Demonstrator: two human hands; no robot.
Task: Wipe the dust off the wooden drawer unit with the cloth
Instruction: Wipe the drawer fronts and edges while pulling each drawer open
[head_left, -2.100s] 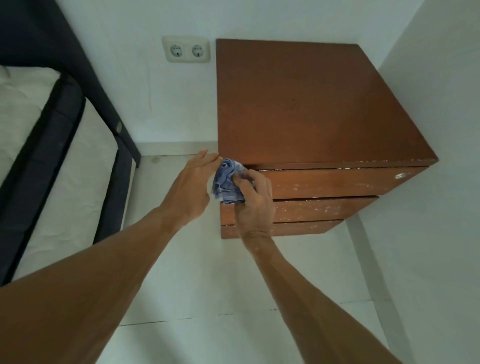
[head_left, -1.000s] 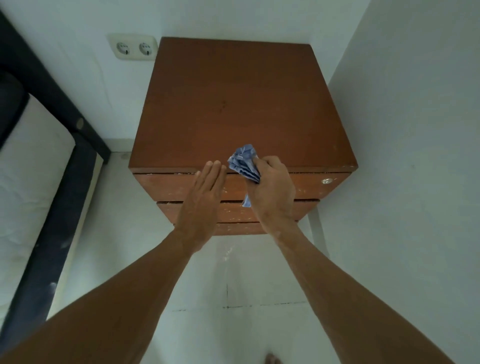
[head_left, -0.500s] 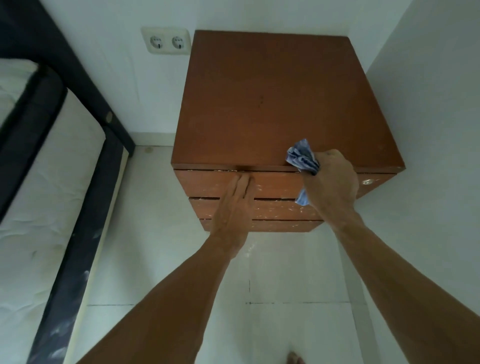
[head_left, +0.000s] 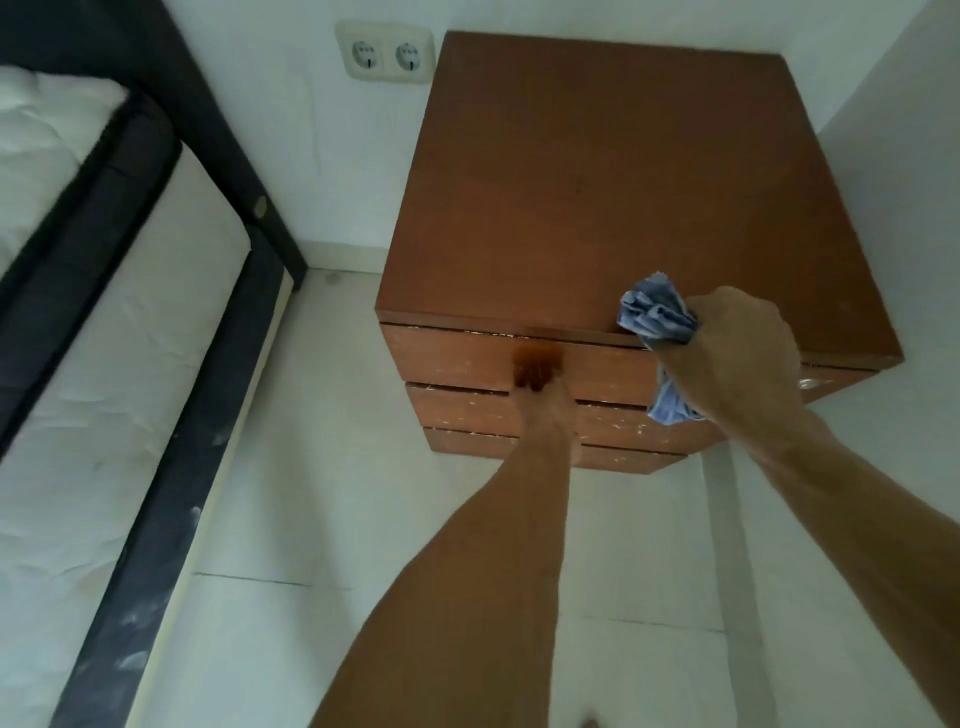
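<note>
Stands over a square brown wooden drawer unit (head_left: 597, 182) set in a white-walled corner. Grips a crumpled blue cloth (head_left: 655, 317) in the right hand (head_left: 743, 348), with fingers curled tight round the wad, at the unit's front edge towards its right corner. Lets one tail of the fabric hang down across the top drawer front. Rests the left hand (head_left: 540, 374) against the top drawer front near the unit's middle, with fingers blurred but seemingly straight and close together, holding nothing. Shows pale specks along the drawer edges and a small metal fitting (head_left: 807, 383) at the right end of the top drawer. Takes in a white double wall socket (head_left: 384, 54) just left of the unit's back corner and a dark-framed bed (head_left: 171, 426) well to the unit's left.

Expect the cloth to handle soft, light and limp, prone to bunching and slipping in a loose hold. Best to take it in a full fist round the middle, with a pad of fabric left proud to meet the wood. Expect the unit to be stiff and heavy enough to stay put under wiping. Worth steadying at the drawer front against any sliding of the drawers.
</note>
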